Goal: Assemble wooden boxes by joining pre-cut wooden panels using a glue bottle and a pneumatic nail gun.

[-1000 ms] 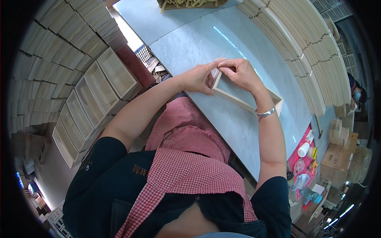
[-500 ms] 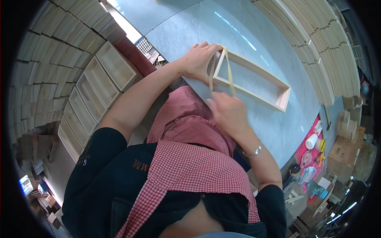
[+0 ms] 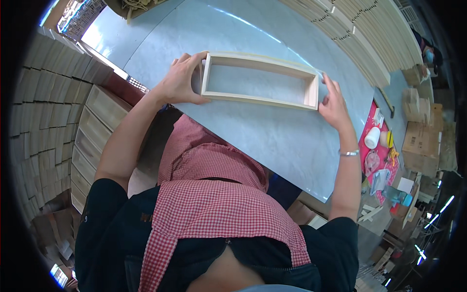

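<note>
A long, shallow rectangular frame of pale wood [image 3: 260, 101] lies on the blue-grey tabletop [image 3: 262, 141], its long side running left to right. My left hand [image 3: 182, 82] grips the frame's left end, thumb at the near corner and fingers at the far one. Between that palm and the end piece shows a thin strip [image 3: 201, 73], possibly the band. Curled fingers of my right hand [image 3: 334, 104] press against the frame's right end. Whether a band runs along the frame's sides is too fine to tell.
Stacked wooden boards [image 3: 360, 39] line the far right. At left stand wooden trays [image 3: 104, 107] beside piled slats [image 3: 44, 107]. A box of tan bands [image 3: 134, 7] sits at the far left. White spool [image 3: 372, 137], bottle [image 3: 398, 195] and cardboard carton [image 3: 421, 146] are at right.
The pale band stretched between the frame's left end and my right hand is no longer held out. My right hand has moved to the frame's right end. The frame has turned and shifted left in view.
</note>
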Demonstrator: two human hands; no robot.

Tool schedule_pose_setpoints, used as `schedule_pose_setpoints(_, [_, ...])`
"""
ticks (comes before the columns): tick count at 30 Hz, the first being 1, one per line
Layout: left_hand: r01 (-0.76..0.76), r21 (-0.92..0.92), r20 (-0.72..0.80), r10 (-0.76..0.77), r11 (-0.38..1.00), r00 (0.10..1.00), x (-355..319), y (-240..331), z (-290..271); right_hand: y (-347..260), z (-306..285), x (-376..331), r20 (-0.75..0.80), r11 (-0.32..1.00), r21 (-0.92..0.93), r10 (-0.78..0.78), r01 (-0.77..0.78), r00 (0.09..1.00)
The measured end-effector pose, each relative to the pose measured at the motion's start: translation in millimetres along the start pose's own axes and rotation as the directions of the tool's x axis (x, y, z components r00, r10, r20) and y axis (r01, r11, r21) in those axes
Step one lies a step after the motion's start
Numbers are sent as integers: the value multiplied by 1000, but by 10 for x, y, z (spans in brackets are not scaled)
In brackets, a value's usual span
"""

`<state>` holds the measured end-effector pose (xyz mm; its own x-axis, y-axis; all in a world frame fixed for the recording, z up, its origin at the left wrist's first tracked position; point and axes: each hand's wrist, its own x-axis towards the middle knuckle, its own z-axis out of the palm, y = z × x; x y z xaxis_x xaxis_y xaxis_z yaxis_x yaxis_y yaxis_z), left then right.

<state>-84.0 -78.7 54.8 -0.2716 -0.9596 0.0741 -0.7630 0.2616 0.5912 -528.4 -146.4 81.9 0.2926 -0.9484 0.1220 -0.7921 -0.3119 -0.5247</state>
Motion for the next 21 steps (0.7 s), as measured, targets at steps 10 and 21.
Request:
schedule_pose_setpoints(10, [15,62,3,-16,998,1000,7,-3,-22,-180,90,3,-73,975,221,12,5,997])
schedule_pose_setpoints(21, [-132,413,-203,232,901,951,-279,-215,123,-541,492,160,-106,989,43,-138,143,985])
